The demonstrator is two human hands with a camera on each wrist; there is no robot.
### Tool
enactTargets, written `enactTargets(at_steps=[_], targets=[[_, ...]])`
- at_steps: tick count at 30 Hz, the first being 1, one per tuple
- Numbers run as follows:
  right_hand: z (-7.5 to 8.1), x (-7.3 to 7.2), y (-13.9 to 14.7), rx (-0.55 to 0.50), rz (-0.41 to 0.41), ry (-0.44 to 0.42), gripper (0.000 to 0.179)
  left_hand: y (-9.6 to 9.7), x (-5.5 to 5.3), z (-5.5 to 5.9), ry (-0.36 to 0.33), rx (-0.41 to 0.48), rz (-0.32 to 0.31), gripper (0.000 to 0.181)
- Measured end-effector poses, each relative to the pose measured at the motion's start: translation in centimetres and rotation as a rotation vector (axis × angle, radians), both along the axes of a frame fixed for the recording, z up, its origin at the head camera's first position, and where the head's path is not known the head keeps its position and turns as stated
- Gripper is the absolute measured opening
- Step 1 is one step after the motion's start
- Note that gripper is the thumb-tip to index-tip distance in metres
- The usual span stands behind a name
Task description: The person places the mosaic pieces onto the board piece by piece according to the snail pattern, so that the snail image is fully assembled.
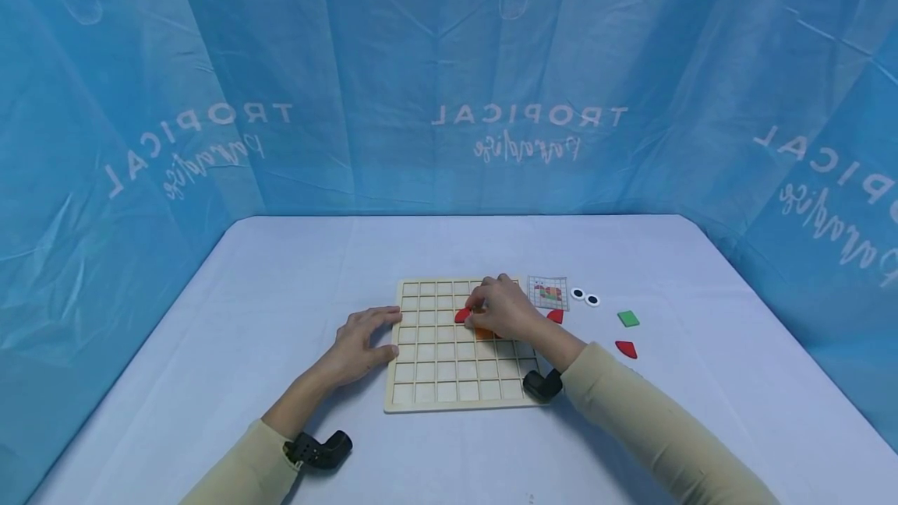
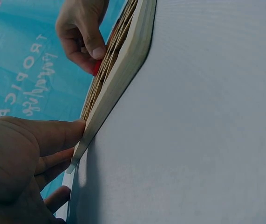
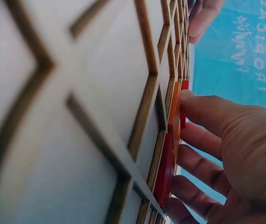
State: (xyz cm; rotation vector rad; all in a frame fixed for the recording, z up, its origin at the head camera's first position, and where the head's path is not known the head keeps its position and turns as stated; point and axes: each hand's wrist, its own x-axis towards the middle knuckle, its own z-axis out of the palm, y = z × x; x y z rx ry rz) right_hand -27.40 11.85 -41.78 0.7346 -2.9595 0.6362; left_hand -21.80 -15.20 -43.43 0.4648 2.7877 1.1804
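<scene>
A light wooden grid board [image 1: 447,370] lies flat on the table. My left hand [image 1: 361,345] rests against its left edge, thumb and fingers spread apart and touching the rim. Over the upper middle cells, my right hand [image 1: 507,309] pinches a red tile [image 1: 461,316] with a rounded edge between thumb and index finger, low at the board. Just beneath that hand sits an orange tile [image 1: 483,333] in the grid. Beside it in the right wrist view is another red tile [image 3: 164,170], partly hidden by the fingers in the head view.
A small printed grid card [image 1: 548,292] with a coloured picture lies right of the board. Near it are a red tile [image 1: 555,316], two black-and-white eye discs [image 1: 585,297], a green tile [image 1: 627,319] and another red tile [image 1: 626,349]. A blue curtain [image 1: 435,61] hangs behind the table.
</scene>
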Motion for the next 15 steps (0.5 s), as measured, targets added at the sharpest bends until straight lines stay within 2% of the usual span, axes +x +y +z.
enactTargets(at_steps=[5,15], targets=[[0.13,0.14,-0.08,0.030,-0.024,-0.004,0.020,0.01,0.05,0.06,0.009,0.001,-0.008,0.050],[0.08,0.15,-0.10,0.043,-0.018,-0.005,0.022,-0.08,0.12,0.11,0.007,0.018,-0.015,0.050]])
